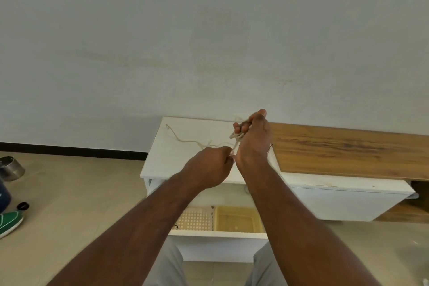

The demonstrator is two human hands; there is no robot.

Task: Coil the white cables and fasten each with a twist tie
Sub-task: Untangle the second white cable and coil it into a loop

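White cable [236, 135] wound in right hand [254, 139] grip; left hand [212, 165] pinches its strand.

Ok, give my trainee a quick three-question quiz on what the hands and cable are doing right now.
1. True or false: the right hand holds loops of the white cable.
2. Where does the loose cable tail lie? A) on the floor B) on the white cabinet top C) in the open drawer
3. What does the left hand pinch?

Key: 1 true; 2 B; 3 a strand of the cable, next to the right wrist.
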